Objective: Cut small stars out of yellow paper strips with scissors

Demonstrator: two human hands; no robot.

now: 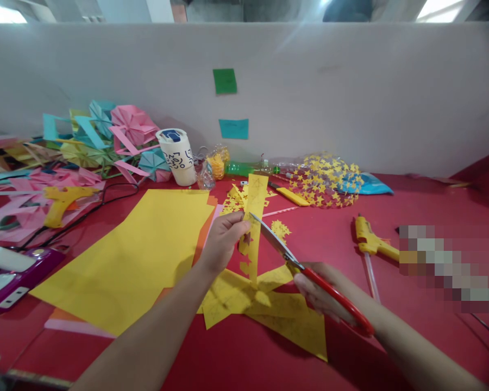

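My left hand (225,239) pinches a long yellow paper strip (255,217) by its left edge and holds it upright. Notches run along the lower left side of the strip. In my right hand (321,290) is a pair of scissors (283,250) with red handles, its blade tips at the strip close to my left fingertips. Below the hands, yellow paper pieces with faint pencil marks (285,323) lie on the red table (212,364). Small cut-out yellow stars (280,230) rest just behind the scissor blades, and more yellow scraps (233,202) lie behind the strip.
Large yellow sheets (146,244) are stacked at left. Yellow glue guns lie at left (61,203) and right (369,239). A white cup (177,157), a green bottle (244,168), a bag of stars (326,179) and a yellow cutter (292,196) line the back, beside folded paper shapes (134,125).
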